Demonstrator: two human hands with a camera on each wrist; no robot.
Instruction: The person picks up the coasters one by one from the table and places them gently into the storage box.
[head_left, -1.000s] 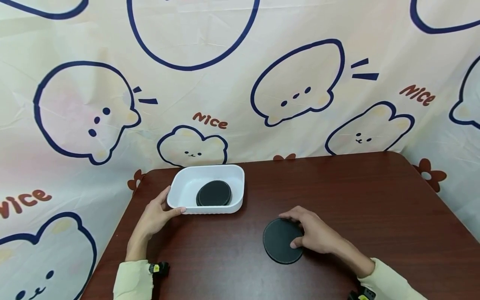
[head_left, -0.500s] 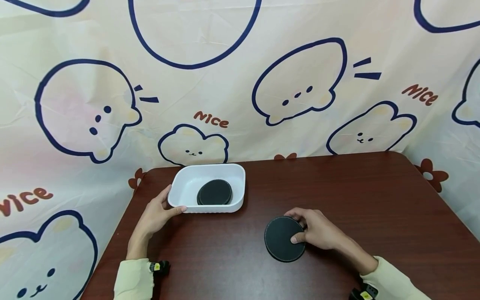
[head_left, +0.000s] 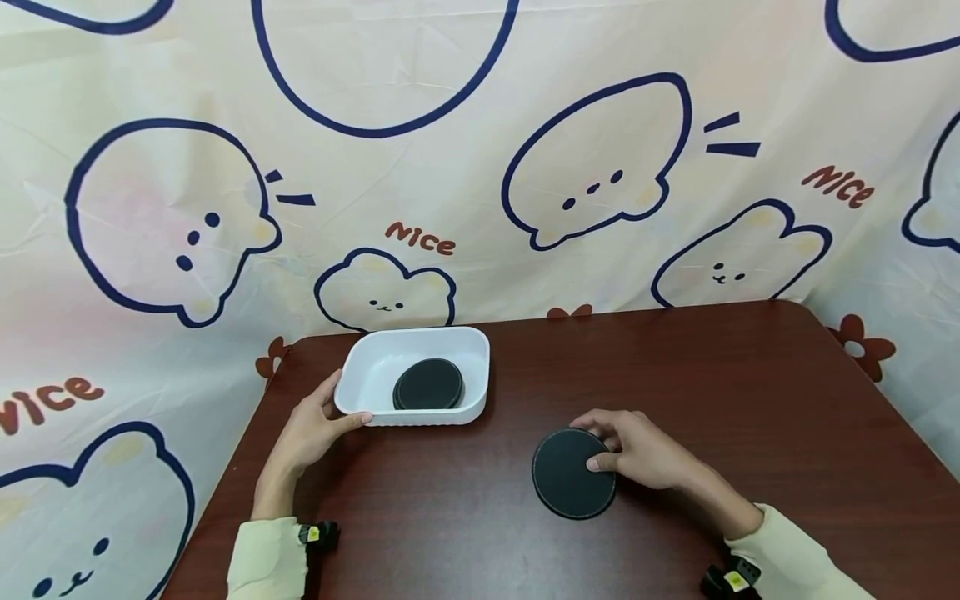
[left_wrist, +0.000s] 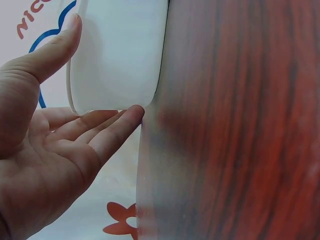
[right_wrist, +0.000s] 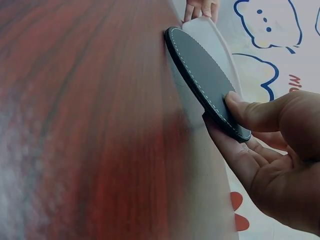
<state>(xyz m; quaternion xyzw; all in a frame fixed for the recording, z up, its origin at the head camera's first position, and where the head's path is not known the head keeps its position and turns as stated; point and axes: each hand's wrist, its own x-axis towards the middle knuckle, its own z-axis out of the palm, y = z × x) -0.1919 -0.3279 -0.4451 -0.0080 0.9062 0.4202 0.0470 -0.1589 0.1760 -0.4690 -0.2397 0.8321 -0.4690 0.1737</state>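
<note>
My right hand (head_left: 641, 450) pinches a round dark green-black coaster (head_left: 574, 473) by its right edge, thumb on top and fingers beneath. In the right wrist view, pale stitching runs around the rim of that coaster (right_wrist: 202, 75), which is tilted over the tabletop. At the left, my left hand (head_left: 311, 429) holds the near left corner of a white plastic tray (head_left: 363, 383), its thumb at the front rim and its fingers along the end wall. The left wrist view has the fingers against the end of the tray (left_wrist: 117, 60). Another dark round coaster (head_left: 428, 385) lies inside the tray.
The brown wood-grain table (head_left: 697, 375) has rounded far corners. Behind it hangs a pale cloth backdrop (head_left: 480, 200) printed with blue-outlined bears. A small dark camera (head_left: 318, 534) sits on the left wrist, and one (head_left: 731, 579) on the right.
My right hand has shifted slightly to the right and farther from me, carrying the coaster with it. The left hand and the tray have stayed in place.
</note>
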